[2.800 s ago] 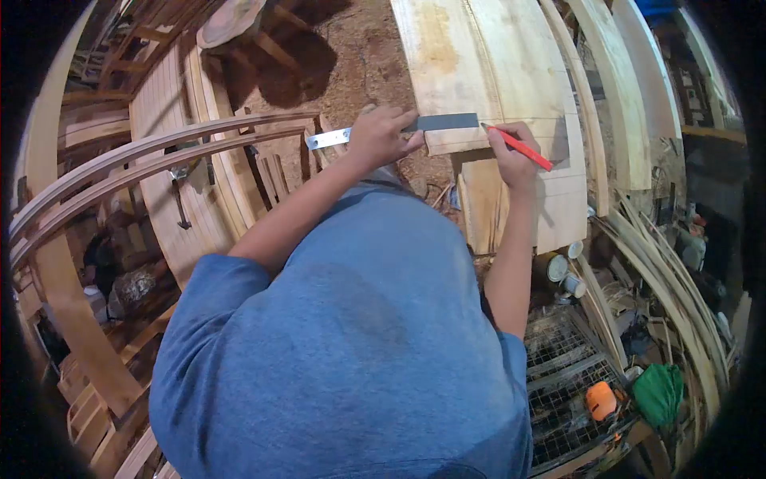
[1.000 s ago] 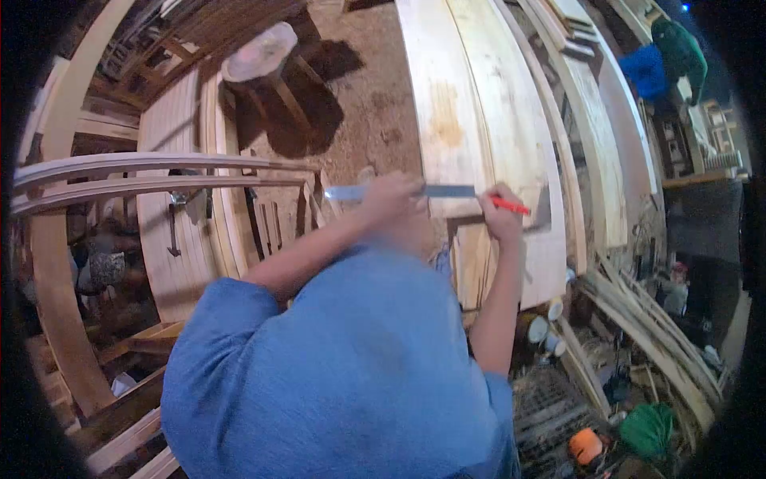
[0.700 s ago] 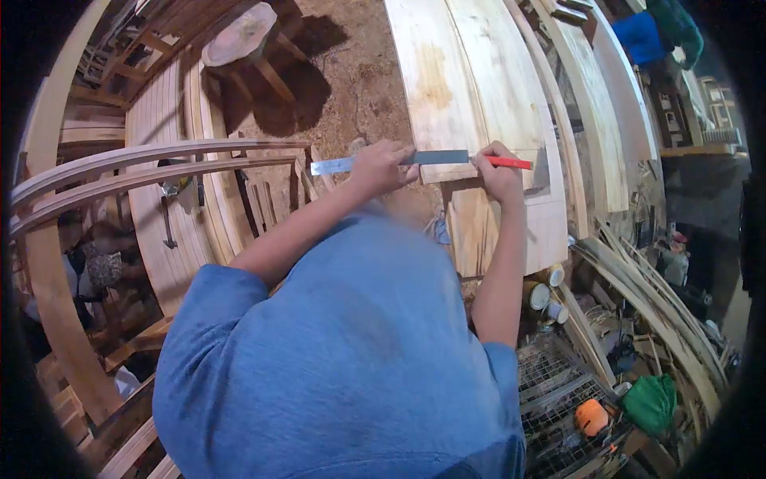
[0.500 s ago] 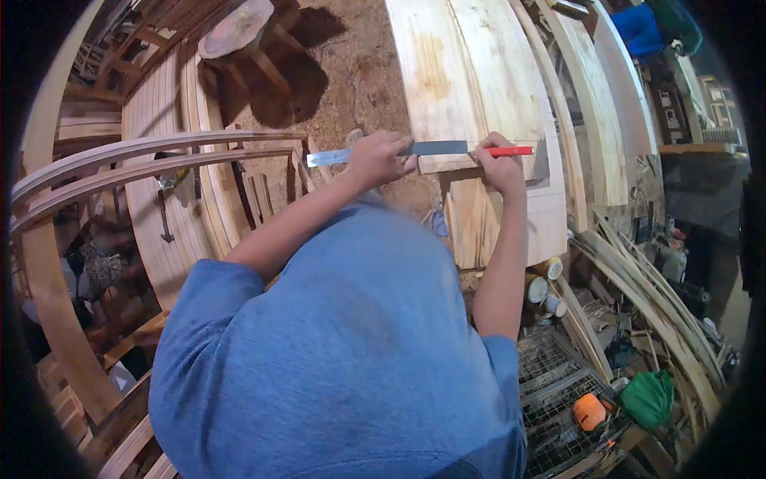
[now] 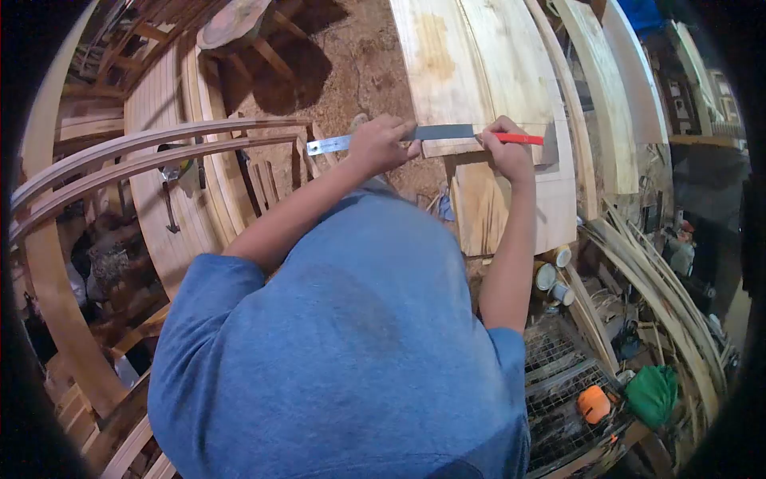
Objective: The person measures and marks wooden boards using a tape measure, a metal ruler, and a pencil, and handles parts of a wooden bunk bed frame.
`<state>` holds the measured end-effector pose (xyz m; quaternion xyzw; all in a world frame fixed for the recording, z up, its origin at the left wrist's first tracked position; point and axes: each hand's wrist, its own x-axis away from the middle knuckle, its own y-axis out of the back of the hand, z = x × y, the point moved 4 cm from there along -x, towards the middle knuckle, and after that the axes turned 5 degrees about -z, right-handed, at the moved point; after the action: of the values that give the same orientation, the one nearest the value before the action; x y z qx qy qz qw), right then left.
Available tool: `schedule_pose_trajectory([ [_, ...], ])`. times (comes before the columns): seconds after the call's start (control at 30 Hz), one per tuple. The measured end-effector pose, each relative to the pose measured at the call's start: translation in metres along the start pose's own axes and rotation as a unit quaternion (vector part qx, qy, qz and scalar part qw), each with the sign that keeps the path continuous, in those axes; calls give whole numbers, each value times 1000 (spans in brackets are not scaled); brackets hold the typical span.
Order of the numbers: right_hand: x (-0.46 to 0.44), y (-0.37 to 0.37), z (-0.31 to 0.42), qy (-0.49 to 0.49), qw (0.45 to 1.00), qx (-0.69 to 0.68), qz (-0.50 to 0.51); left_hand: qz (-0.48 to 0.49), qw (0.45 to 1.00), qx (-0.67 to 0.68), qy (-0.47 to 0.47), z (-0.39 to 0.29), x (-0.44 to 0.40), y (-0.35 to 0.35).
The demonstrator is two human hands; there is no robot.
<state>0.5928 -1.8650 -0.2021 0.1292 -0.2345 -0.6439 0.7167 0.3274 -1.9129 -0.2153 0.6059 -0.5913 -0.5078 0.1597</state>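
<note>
My left hand (image 5: 381, 144) is closed around the middle of a steel ruler (image 5: 445, 132). The ruler's holed end sticks out to the left, and its dark far end lies across the near end of a pale wooden board (image 5: 437, 76). Between the fingers of my right hand (image 5: 511, 156) is a red pencil (image 5: 523, 139). Its tip points left, close to the ruler's right end; whether it touches the wood is too small to tell. A shorter, streaked wood piece (image 5: 479, 203) lies just below the board's end.
Curved wooden strips (image 5: 159, 144) reach in from the left. A slab-topped stool (image 5: 231, 24) stands at the upper left. Cans (image 5: 545, 276), a metal grate (image 5: 550, 383), an orange object (image 5: 594, 405) and a green bag (image 5: 651, 397) sit at lower right, near long wood offcuts (image 5: 662, 283).
The view has shifted slightly. The ruler and both hands appear a little higher, the ruler at a steeper slant. In my right hand, the pencil's back end now dips slightly to the right.
</note>
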Motion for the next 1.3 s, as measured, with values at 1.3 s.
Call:
schedule_pose_trajectory([
  [1.3, 1, 4, -16, 25, 997, -72, 22, 39, 999, -28, 6, -19, 2, 0],
])
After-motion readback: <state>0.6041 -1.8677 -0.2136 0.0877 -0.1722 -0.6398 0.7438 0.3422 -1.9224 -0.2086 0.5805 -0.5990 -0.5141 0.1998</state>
